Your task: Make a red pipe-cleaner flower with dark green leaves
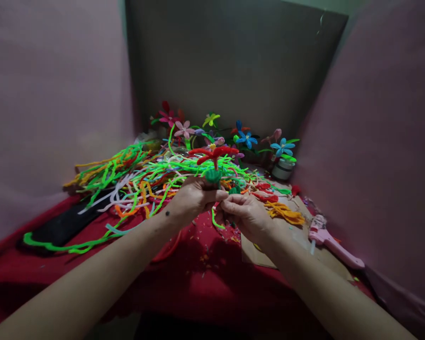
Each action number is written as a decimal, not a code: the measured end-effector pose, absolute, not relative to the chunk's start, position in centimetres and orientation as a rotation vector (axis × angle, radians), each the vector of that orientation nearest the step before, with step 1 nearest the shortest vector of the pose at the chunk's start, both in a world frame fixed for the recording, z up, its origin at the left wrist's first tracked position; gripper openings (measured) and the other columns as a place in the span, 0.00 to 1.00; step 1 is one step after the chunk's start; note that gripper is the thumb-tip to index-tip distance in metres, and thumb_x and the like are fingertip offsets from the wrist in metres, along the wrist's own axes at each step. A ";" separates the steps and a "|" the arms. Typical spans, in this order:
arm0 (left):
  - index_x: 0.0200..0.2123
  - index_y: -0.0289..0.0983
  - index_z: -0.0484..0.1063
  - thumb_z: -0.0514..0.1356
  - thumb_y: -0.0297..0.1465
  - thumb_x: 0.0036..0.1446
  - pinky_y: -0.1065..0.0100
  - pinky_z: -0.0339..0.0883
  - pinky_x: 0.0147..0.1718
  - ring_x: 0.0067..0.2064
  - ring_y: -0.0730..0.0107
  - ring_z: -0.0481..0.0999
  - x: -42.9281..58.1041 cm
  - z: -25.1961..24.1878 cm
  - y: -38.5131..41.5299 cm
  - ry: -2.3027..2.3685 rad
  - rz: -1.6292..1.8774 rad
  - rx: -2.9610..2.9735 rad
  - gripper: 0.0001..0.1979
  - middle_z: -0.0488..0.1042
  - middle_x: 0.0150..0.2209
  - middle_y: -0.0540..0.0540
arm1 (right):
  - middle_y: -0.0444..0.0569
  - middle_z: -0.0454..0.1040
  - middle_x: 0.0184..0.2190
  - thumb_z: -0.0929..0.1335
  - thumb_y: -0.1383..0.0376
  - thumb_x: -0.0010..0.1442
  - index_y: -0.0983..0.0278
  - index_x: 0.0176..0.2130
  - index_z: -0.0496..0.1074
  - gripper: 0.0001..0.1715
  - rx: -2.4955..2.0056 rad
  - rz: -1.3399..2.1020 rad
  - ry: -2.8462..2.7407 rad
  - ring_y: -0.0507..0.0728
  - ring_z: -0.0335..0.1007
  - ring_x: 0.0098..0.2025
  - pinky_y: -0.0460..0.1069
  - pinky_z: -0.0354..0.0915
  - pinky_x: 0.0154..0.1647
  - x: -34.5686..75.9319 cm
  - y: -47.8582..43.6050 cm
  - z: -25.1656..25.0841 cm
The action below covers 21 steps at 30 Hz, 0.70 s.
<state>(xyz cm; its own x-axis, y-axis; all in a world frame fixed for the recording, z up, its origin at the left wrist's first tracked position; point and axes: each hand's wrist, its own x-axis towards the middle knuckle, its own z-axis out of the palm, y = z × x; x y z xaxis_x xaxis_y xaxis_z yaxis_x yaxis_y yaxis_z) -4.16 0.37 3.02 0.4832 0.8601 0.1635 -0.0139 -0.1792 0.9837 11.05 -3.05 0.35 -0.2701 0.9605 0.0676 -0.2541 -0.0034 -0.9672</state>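
Note:
Above the table's middle, my left hand (193, 198) is closed around the lower part of a red pipe-cleaner flower (216, 155). Its red petals spread out at the top, and a dark green band-like piece (213, 176) sits under them at my fingers. Close beside it, my right hand (246, 212) pinches with thumb and forefinger, the fingertips meeting those of the left. What lies in that pinch is too small to make out. Another dark green piece (234, 189) shows just behind the right fingers. Below the hands hangs or lies a bright green pipe-cleaner end (216, 220).
Loose pipe cleaners (156, 170) heap behind and left, partly over a black object (71, 224). Finished flowers (247, 139) stand at the back, near a jar (283, 168). At right lie orange pipe cleaners (285, 212), cardboard (255, 252) and a pink glue gun (336, 245).

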 end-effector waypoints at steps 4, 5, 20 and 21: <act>0.21 0.33 0.68 0.63 0.31 0.44 0.74 0.53 0.19 0.20 0.79 0.61 -3.7 3.2 2.0 0.725 0.964 1.529 0.09 0.64 0.18 0.53 | 0.46 0.73 0.19 0.73 0.57 0.45 0.68 0.28 0.73 0.16 -0.835 1.610 -1.262 0.50 0.65 0.20 0.45 0.56 0.22 11.7 -1.0 0.6; 0.22 0.34 0.69 0.63 0.31 0.44 0.74 0.56 0.21 0.22 0.78 0.63 -3.6 3.3 2.2 0.714 0.951 1.521 0.07 0.66 0.19 0.52 | 0.47 0.73 0.19 0.73 0.57 0.45 0.68 0.28 0.73 0.16 -0.835 1.622 -1.284 0.50 0.66 0.20 0.45 0.57 0.22 11.9 -0.5 0.6; 0.24 0.33 0.69 0.59 0.34 0.50 0.71 0.59 0.24 0.21 0.73 0.67 -2.7 1.5 3.1 0.655 0.684 1.516 0.09 0.68 0.18 0.50 | 0.51 0.77 0.26 0.71 0.61 0.51 0.69 0.37 0.72 0.14 -0.717 1.781 -1.246 0.50 0.71 0.21 0.43 0.61 0.22 13.2 0.1 -1.7; 0.24 0.33 0.70 0.59 0.34 0.50 0.71 0.60 0.24 0.21 0.74 0.67 -2.6 1.5 3.1 0.670 0.687 1.530 0.09 0.68 0.19 0.50 | 0.51 0.77 0.26 0.71 0.62 0.51 0.69 0.36 0.73 0.14 -0.723 1.784 -1.241 0.50 0.71 0.21 0.43 0.61 0.21 13.2 0.1 -1.7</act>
